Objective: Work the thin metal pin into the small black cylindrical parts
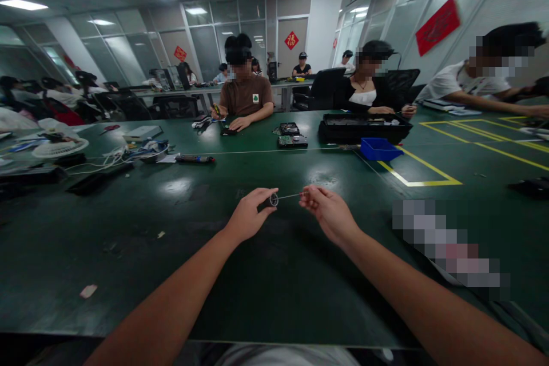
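Above the green table, my left hand pinches a small round black part with a pale ring on its face between thumb and fingers. My right hand is closed on one end of a thin metal rod. The rod's other end points left and meets the face of the round part, though whether it goes inside I cannot tell. Any handle on the rod is hidden by my right fingers.
Beyond my hands lie a dark pen-like tool, opened hard drives, a blue bin and a long black housing. Cables and parts clutter the left. A blurred-out object lies at right. Co-workers sit opposite.
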Demonstrator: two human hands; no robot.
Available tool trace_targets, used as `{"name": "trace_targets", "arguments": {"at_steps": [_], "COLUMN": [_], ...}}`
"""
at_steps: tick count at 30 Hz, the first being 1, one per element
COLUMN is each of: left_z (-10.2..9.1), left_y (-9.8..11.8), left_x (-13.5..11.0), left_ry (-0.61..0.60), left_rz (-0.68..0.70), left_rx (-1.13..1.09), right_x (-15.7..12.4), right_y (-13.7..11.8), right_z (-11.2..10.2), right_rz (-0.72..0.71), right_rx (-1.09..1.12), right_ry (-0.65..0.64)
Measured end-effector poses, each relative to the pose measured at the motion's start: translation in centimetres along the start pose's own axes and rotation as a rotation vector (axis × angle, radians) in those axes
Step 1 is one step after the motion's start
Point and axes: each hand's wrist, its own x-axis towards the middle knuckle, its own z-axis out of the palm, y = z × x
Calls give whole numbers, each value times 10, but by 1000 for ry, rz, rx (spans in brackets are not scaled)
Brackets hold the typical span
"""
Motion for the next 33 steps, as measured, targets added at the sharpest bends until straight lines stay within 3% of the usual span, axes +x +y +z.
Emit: {"name": "trace_targets", "arguments": {"at_steps": [4, 8, 21, 28, 33], "left_z": [-1, 0, 1, 1, 2], "left_y": [-4, -8, 5, 0, -4], "left_x": [1, 1, 1, 0, -2], "left_ry": [-48, -96, -97, -111, -136], "left_rz": [-21, -48, -24, -12, -14], "left_rx": [49, 52, 48, 70, 69], "right_x": [5, 6, 1, -9, -8], "right_y": [4, 8, 11, -9, -10], "right_z": [-4, -4, 1, 1, -1], "right_rz": [83, 22, -157, -161, -228], "right_rx": [66, 2, -183, -516, -632], "right_ry": [24, 100, 59, 27, -48]}}
